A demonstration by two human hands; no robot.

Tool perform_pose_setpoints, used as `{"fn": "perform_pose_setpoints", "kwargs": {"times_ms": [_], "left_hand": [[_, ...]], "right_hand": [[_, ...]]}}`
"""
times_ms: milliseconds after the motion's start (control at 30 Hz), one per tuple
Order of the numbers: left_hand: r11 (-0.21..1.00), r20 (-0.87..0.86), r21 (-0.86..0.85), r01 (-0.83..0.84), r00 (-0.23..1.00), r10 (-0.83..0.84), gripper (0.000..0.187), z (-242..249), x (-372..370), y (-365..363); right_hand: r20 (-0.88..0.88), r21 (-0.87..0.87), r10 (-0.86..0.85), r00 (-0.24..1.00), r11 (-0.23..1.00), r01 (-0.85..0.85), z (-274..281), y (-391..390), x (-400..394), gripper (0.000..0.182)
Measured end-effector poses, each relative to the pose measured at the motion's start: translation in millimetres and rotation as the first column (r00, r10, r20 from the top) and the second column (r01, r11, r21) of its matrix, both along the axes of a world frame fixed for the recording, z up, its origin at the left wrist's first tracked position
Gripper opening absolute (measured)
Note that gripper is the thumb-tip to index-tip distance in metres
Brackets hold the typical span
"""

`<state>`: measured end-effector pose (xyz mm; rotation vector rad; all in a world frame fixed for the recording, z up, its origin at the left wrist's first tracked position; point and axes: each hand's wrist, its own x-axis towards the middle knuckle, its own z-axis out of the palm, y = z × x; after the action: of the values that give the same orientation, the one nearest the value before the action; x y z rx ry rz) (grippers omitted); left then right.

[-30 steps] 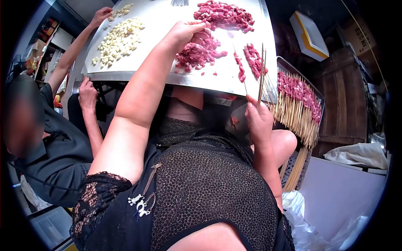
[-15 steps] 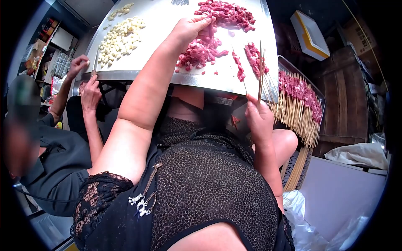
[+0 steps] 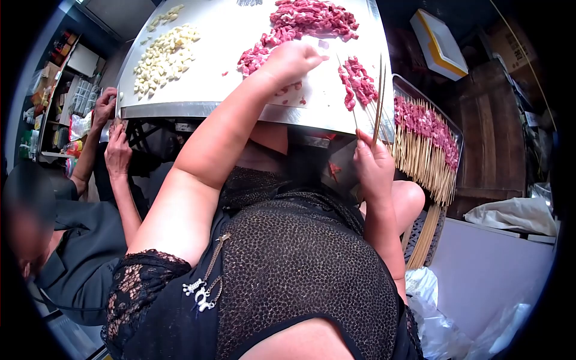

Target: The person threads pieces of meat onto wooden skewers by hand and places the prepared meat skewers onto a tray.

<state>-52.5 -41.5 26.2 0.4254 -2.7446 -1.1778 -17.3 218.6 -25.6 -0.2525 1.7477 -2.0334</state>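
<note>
My left hand [image 3: 294, 63] is over the white tabletop, at the near side of the heap of raw meat strips [image 3: 315, 21]. Its thumb and fingers are pinched together, pointing right; what they hold, if anything, is too small to make out. At the table's front edge my right hand [image 3: 373, 163] is closed around a skewer [image 3: 356, 120] and several bare bamboo sticks [image 3: 380, 102]. Meat pieces [image 3: 347, 90] are threaded on that skewer, and its tip points away from me. Just right of it, finished meat skewers [image 3: 362, 83] lie on the table.
A metal tray [image 3: 461, 129] holding many loaded skewers [image 3: 426, 132] stands right of the table. Peeled garlic cloves [image 3: 165, 60] lie at the table's left. Below the tray are loose bamboo sticks [image 3: 426, 237]. Another person's hands [image 3: 118, 147] work at the left table corner.
My left hand has left the meat heap, moving down and right toward the skewer's tip. My right hand still holds the skewer and sticks, now slightly more upright. The view has shifted slightly.
</note>
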Motion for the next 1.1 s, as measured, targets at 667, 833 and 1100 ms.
{"fn": "perform_pose_setpoints", "kwargs": {"times_ms": [667,833,1100], "left_hand": [[0.234,-0.193,0.964,0.130,0.942,0.274,0.025,-15,9,2],[0.243,-0.161,0.966,0.088,0.939,0.303,0.024,-11,13,-3],[0.977,-0.225,0.148,-0.152,0.957,0.183,0.025,-16,6,-31]], "right_hand": [[-0.056,0.147,0.117,0.992,0.983,-0.108,9,-3,7,0.027],[-0.047,0.145,0.116,0.992,0.984,-0.108,11,-5,8,0.027],[-0.114,0.033,-0.010,0.993,0.999,0.014,2,1,8,0.024]]}}
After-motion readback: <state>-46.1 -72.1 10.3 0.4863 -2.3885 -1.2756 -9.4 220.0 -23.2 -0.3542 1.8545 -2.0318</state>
